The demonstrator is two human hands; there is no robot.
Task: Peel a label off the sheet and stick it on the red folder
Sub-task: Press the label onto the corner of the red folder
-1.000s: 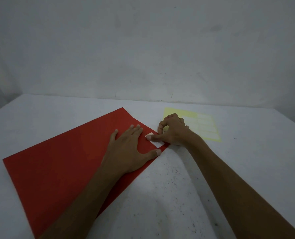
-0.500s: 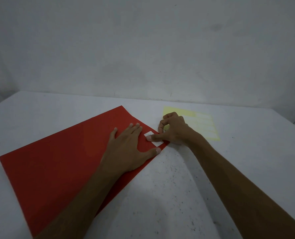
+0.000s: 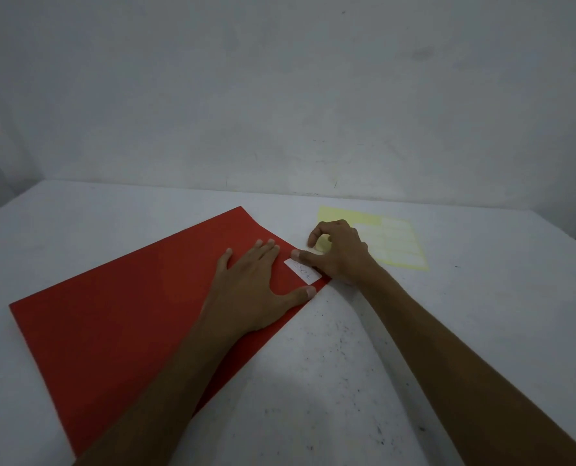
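The red folder (image 3: 118,314) lies flat and slanted across the white table. My left hand (image 3: 256,284) rests palm-down on its right part, fingers spread. A small white label (image 3: 303,270) with handwriting lies on the folder's right corner, between my left thumb and fingers. My right hand (image 3: 338,253) sits beside that corner, its thumb tip pressing the label's upper-left end and its fingers curled. The pale yellow label sheet (image 3: 397,243) lies flat behind my right hand, partly hidden by it.
The white table (image 3: 481,331) carries dark specks near my right forearm. A bare grey wall (image 3: 280,95) rises right behind the table's far edge. The table's right edge shows at the far right.
My right thumb has slid along the label, so more of the white label and its writing shows. The left hand stays flat on the folder.
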